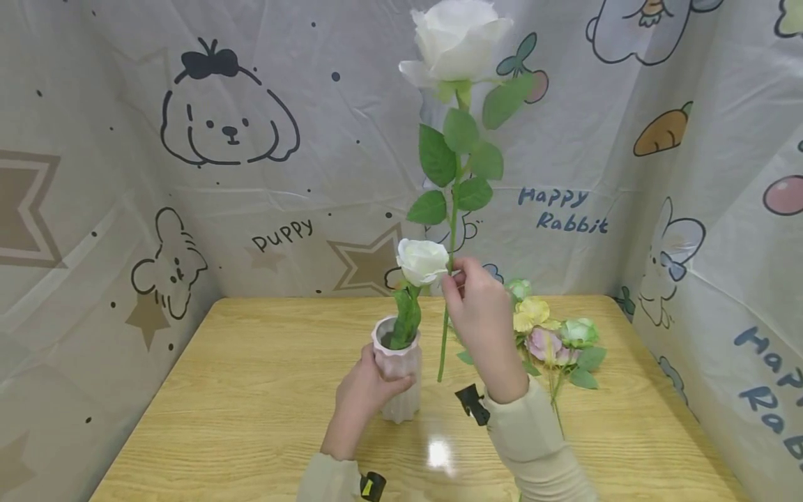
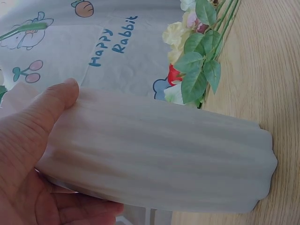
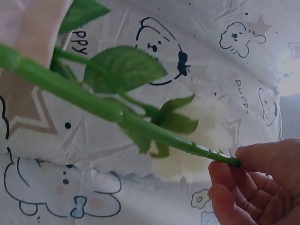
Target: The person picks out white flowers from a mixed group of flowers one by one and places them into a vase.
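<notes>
My left hand (image 1: 362, 392) grips a pale pink fluted vase (image 1: 401, 394) near its rim, thumb along the side. In the left wrist view the vase (image 2: 164, 150) spans the frame, its scalloped base by the wooden table. A white rose (image 1: 423, 263) with green leaves stands in the vase. Beside it my right hand (image 1: 482, 317) pinches the green stem of a taller white rose (image 1: 461, 42) between thumb and fingers. This rose is upright, and its stem's lower end hangs outside the vase, to its right. The right wrist view shows the pinched stem (image 3: 84, 96) up close.
Several artificial flowers lie on the right of the wooden table (image 1: 251, 390), among them a yellow one (image 1: 532, 314), a pink one (image 1: 544, 344) and a green one (image 1: 579, 332). Behind and at the sides hangs a printed cloth (image 1: 351, 125) with cartoon animals.
</notes>
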`<move>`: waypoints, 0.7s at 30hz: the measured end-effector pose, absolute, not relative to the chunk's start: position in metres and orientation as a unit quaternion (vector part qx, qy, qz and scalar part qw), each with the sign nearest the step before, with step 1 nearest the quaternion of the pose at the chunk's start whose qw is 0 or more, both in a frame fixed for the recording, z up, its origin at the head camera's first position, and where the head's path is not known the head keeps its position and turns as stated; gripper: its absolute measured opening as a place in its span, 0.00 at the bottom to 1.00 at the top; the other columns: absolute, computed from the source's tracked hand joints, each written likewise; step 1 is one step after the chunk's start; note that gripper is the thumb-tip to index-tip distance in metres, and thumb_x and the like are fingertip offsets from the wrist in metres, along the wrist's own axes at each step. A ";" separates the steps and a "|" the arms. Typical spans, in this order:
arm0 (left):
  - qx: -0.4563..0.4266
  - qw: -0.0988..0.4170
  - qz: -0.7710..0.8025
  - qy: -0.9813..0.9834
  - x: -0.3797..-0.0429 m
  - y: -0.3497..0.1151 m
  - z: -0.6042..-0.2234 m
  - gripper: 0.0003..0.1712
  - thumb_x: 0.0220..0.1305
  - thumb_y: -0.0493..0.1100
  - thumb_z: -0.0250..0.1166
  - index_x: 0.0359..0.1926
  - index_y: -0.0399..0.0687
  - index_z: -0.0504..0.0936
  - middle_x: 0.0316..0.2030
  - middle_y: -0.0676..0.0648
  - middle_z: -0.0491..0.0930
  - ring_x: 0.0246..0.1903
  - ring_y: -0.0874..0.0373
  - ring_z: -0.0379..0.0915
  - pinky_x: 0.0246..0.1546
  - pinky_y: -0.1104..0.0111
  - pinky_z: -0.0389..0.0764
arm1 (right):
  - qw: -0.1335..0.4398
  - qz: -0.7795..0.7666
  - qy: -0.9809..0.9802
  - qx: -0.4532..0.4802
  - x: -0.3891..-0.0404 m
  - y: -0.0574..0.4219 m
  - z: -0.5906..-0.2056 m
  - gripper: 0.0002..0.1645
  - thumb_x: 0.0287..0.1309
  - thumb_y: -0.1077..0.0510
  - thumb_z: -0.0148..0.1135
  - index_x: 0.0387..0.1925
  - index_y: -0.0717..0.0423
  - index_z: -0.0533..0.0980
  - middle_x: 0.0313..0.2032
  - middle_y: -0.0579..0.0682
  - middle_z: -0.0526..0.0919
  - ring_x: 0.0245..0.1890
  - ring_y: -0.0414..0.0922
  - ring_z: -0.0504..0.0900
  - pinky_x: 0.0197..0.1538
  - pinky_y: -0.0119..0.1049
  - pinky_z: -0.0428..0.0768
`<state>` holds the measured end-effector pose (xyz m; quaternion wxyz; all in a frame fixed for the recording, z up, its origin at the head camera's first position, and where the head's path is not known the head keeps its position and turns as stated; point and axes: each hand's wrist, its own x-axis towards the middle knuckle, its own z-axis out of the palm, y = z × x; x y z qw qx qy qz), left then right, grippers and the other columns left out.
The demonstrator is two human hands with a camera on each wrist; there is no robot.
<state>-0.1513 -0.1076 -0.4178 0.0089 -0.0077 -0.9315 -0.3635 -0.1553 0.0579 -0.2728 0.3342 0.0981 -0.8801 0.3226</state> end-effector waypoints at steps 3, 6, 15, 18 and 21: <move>-0.008 0.009 -0.365 -0.931 -0.151 -0.107 -0.417 0.53 0.39 0.64 0.67 0.59 0.37 0.59 0.47 0.35 0.77 0.40 0.44 0.76 0.36 0.52 0.78 | 0.344 0.324 -0.874 0.115 -0.154 0.050 -0.270 0.11 0.55 0.57 0.54 0.35 0.62 0.74 0.24 0.55 0.81 0.19 0.43 0.75 0.21 0.36 0.74; -0.010 0.011 -0.365 -0.931 -0.151 -0.107 -0.418 0.52 0.39 0.65 0.66 0.59 0.37 0.59 0.46 0.36 0.78 0.38 0.46 0.77 0.35 0.54 0.79 | 0.350 0.332 -0.866 0.131 -0.151 0.041 -0.266 0.11 0.55 0.57 0.54 0.36 0.62 0.73 0.25 0.54 0.81 0.21 0.43 0.77 0.22 0.36 0.75; -0.011 0.005 -0.369 -0.929 -0.150 -0.108 -0.416 0.53 0.38 0.66 0.66 0.59 0.38 0.59 0.47 0.37 0.77 0.39 0.47 0.76 0.35 0.54 0.78 | 0.391 0.367 -0.829 0.160 -0.153 0.017 -0.252 0.08 0.53 0.59 0.55 0.34 0.60 0.74 0.24 0.53 0.82 0.24 0.43 0.79 0.27 0.38 0.78; -0.014 0.007 -0.372 -0.928 -0.150 -0.109 -0.416 0.53 0.38 0.66 0.66 0.59 0.38 0.59 0.46 0.37 0.77 0.38 0.47 0.76 0.34 0.54 0.78 | 0.397 0.378 -0.820 0.164 -0.158 0.011 -0.253 0.08 0.53 0.59 0.55 0.33 0.61 0.74 0.24 0.53 0.81 0.24 0.43 0.79 0.28 0.37 0.78; -0.014 0.008 -0.374 -0.927 -0.151 -0.109 -0.417 0.53 0.38 0.65 0.66 0.58 0.38 0.59 0.45 0.38 0.78 0.38 0.49 0.76 0.35 0.54 0.78 | 0.392 0.387 -0.818 0.164 -0.162 0.007 -0.257 0.08 0.54 0.58 0.55 0.34 0.60 0.73 0.24 0.53 0.81 0.25 0.43 0.79 0.29 0.36 0.79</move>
